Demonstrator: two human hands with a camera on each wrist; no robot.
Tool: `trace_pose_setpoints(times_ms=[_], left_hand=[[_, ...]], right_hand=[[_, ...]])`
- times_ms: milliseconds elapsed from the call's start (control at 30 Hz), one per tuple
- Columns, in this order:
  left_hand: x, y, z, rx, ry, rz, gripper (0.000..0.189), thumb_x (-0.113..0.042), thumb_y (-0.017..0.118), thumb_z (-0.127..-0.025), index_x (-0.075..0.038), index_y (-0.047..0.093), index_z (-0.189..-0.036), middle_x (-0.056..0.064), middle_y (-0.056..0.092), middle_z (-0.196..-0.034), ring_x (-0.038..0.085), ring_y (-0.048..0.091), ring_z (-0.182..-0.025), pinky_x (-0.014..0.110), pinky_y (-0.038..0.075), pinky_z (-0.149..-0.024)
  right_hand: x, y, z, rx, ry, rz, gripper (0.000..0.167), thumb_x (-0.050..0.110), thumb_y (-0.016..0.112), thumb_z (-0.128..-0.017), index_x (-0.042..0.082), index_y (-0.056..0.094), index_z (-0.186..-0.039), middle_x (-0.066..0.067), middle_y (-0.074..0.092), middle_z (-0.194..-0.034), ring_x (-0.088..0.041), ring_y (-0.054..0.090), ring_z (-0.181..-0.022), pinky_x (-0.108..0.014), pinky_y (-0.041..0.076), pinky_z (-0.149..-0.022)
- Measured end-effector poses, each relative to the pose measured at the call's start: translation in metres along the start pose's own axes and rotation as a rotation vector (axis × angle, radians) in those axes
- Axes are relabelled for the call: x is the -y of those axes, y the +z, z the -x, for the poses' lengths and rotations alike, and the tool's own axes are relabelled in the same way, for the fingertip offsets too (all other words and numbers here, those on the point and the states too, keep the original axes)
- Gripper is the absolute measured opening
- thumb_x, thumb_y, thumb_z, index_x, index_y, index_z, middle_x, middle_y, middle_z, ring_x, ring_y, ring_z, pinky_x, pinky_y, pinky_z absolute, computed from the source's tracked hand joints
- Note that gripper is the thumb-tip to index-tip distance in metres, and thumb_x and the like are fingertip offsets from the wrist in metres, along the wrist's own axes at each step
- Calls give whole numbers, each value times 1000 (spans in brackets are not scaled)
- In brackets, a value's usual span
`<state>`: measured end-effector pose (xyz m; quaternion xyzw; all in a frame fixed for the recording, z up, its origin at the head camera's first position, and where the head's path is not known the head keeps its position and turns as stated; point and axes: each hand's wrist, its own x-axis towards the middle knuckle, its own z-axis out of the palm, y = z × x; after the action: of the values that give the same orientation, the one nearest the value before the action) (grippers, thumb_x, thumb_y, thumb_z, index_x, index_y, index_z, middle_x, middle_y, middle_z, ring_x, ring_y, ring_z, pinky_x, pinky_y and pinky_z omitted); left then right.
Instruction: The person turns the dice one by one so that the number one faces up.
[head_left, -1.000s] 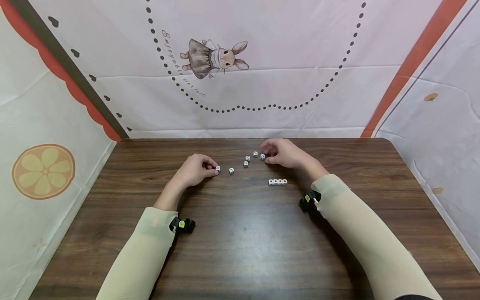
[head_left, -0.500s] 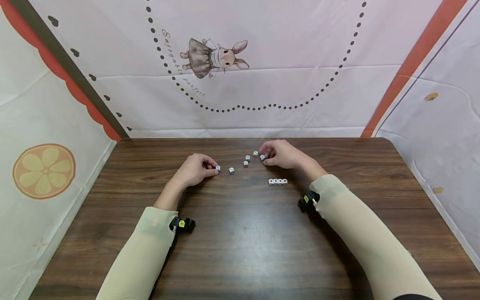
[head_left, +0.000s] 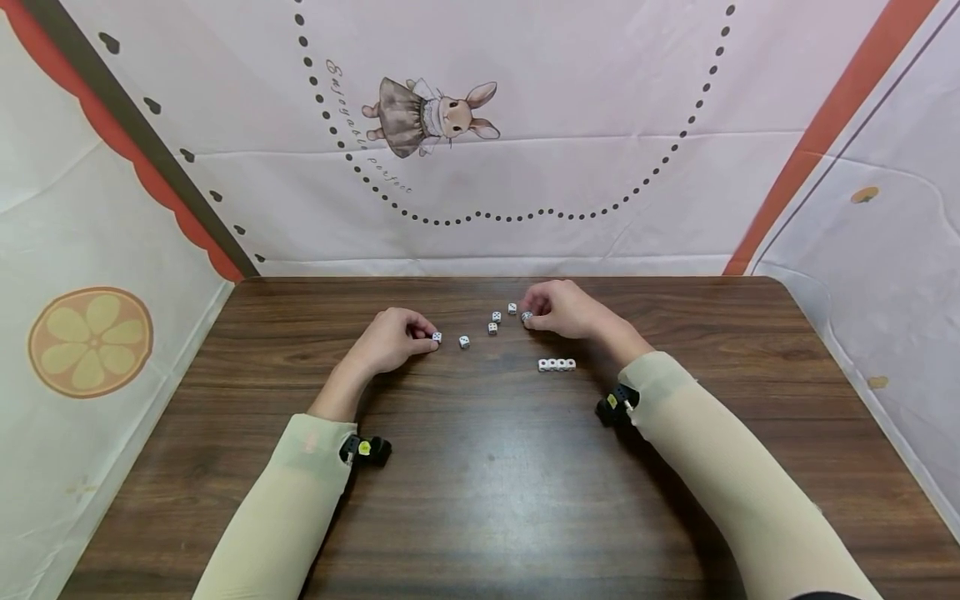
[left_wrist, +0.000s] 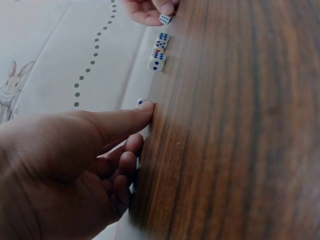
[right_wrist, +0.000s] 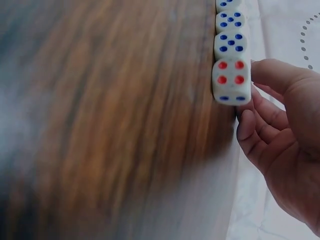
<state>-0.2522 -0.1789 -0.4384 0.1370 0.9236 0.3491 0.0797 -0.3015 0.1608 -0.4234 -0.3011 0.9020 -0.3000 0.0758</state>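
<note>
My left hand pinches a small white die between thumb and fingers on the brown table. In the left wrist view, the thumb covers most of this die. Toward the table's far side, my right hand has thumb and fingertips around another die, whose blue pips show in the left wrist view. Between the hands sit several loose dice: one die lies nearest the left hand, and a small cluster of dice lies left of the right hand.
A straight row of dice, side by side with red single pips up, stands nearer the body, below the right hand. The wooden table meets a printed cloth wall at its far edge. Cloth also hangs at both sides.
The right hand has closed its fingers on its die, which has turned and shifted slightly toward the body. The left hand and the other dice stay put.
</note>
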Motion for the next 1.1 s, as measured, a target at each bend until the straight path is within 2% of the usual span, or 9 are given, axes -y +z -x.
trace_pose_setpoints(times_ms=[533,1100], left_hand=[[0,0,0,3,2,-2,10,-18,82,-96,-10,80,-102,3,68,-92,20,59,-84,36,48,-76],[0,0,0,1,-5,-1,10,-19,82,-96,-11,80,-101,3,68,-92,20,59,-83,36,48,-75]], right_hand=[[-9,-7,18,-31,52,-88,11,11,80,-96,7,74,-104,-1,74,-92,-18,67,-87,-37,51,-82],[-19,-12,31,-31,79,-87,10,11,82,-94,7,75,-100,0,72,-88,-16,65,-83,-34,50,-78]])
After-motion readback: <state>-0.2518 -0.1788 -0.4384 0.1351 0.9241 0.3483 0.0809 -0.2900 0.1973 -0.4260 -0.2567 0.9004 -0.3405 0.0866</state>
